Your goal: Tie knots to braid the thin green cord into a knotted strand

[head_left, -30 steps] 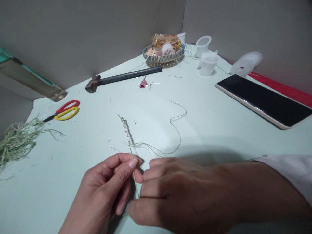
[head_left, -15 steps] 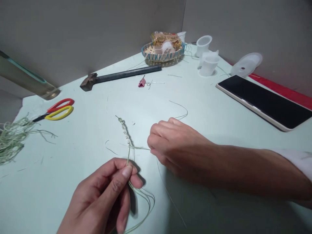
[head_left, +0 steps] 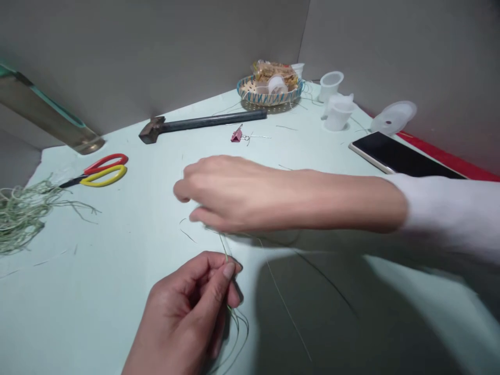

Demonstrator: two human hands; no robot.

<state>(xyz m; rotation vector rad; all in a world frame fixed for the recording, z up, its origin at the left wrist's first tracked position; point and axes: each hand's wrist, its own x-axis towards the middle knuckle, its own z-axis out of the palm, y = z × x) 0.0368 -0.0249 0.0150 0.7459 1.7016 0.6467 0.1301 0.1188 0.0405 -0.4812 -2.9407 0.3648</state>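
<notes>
My left hand (head_left: pixel 187 312) is near the table's front edge, thumb and forefinger pinched on thin green cords (head_left: pixel 228 260) that trail down past my palm. My right hand (head_left: pixel 222 192) reaches across to the left above the table, fingers curled downward over the spot where the knotted part of the cords lay; that knotted part is hidden beneath it. Whether the right fingers grip a cord I cannot make out. A loose strand (head_left: pixel 285 307) runs from under the right hand toward the front edge.
Red and yellow scissors (head_left: pixel 101 172) and a bundle of green fibre (head_left: pixel 19 216) lie at the left. A hammer (head_left: pixel 203 123), pink binder clip (head_left: pixel 236 136), woven basket (head_left: pixel 269 94), white plastic cups (head_left: pixel 336 104), a lid (head_left: pixel 392 115) and a phone (head_left: pixel 398 156) sit farther back.
My right hand has swept from beside the left hand up and leftward, covering the knotted cord. The left hand has kept its pinch on the cords.
</notes>
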